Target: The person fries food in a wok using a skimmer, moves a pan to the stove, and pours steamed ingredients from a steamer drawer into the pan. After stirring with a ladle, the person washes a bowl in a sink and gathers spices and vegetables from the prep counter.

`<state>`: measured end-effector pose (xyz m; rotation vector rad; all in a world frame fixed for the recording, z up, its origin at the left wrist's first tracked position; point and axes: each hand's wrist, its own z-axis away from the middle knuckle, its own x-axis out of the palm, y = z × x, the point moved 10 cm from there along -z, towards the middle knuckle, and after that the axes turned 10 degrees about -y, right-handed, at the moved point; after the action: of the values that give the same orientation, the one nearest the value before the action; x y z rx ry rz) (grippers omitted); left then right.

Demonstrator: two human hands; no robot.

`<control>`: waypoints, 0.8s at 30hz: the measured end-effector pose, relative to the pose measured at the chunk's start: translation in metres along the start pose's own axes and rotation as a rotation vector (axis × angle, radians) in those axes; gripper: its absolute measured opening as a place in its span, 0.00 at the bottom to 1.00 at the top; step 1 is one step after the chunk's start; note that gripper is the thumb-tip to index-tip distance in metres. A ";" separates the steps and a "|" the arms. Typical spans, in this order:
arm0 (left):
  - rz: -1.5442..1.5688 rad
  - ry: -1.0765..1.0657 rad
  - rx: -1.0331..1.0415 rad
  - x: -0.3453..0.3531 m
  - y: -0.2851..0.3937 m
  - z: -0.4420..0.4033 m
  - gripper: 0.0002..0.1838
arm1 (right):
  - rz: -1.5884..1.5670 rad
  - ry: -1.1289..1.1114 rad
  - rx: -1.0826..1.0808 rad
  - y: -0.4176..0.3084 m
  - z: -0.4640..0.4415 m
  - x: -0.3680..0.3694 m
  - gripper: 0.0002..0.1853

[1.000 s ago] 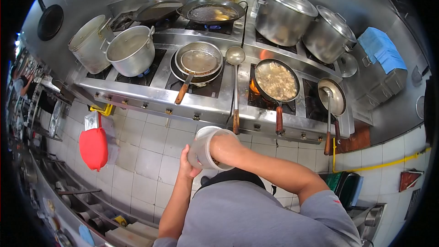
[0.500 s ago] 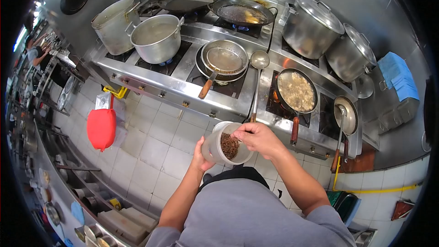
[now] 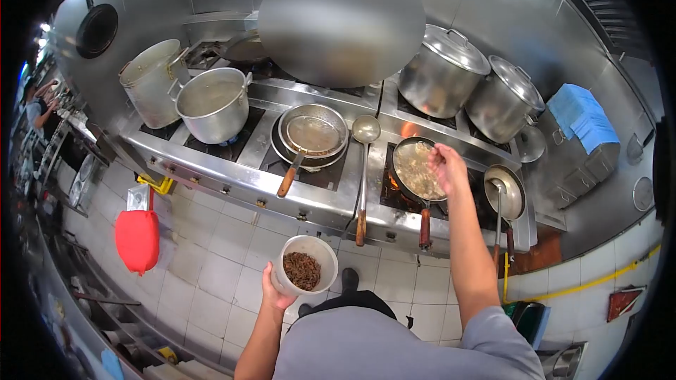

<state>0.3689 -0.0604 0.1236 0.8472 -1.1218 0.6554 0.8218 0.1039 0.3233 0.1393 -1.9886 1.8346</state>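
My left hand (image 3: 274, 291) grips a whitish plastic tub (image 3: 327, 274) from its left side, in front of my waist. Dark brown, dry-looking shreds (image 3: 301, 271) lie in the tub. Over the right edge of a frying pan (image 3: 398, 181) is my right hand (image 3: 449, 167), its fingers curled together. Whether they hold anything is too small to make out. Pale pieces in bubbling liquid (image 3: 417, 167) fill the pan, which sits above a flame. Its brown wooden handle (image 3: 424, 229) points toward me.
A ladle (image 3: 365, 130) lies left of the pan, beside stacked strainers (image 3: 313, 134). Another pan (image 3: 519, 200) with a ladle stands at the right. Large pots (image 3: 213, 102) and lidded pots (image 3: 442, 74) line the stove. A red-covered object (image 3: 136, 239) stands on the floor at left; a person is at far left.
My right hand has left the tub and moved up and right to the frying pan. The tub is lower and tipped toward me. A grey round blur now covers the rear burners.
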 end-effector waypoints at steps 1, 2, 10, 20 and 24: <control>0.004 0.001 0.009 0.000 0.002 0.004 0.38 | 0.153 0.034 0.041 0.005 -0.021 -0.029 0.12; 0.008 0.002 0.014 0.000 0.004 0.007 0.38 | 0.149 0.033 0.039 0.000 -0.026 -0.023 0.12; 0.001 0.058 0.145 0.000 0.025 0.036 0.39 | 0.719 0.051 -0.175 -0.022 -0.040 -0.015 0.21; -0.110 0.085 0.090 -0.014 0.023 0.054 0.40 | -0.037 -1.007 0.816 0.230 0.237 0.273 0.34; -0.174 0.034 0.103 0.000 0.033 0.068 0.40 | -0.100 -1.057 1.084 0.241 0.263 0.297 0.35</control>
<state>0.3086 -0.1007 0.1453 1.0062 -0.9781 0.5843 0.4042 -0.0595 0.2026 1.7539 -1.0555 2.8505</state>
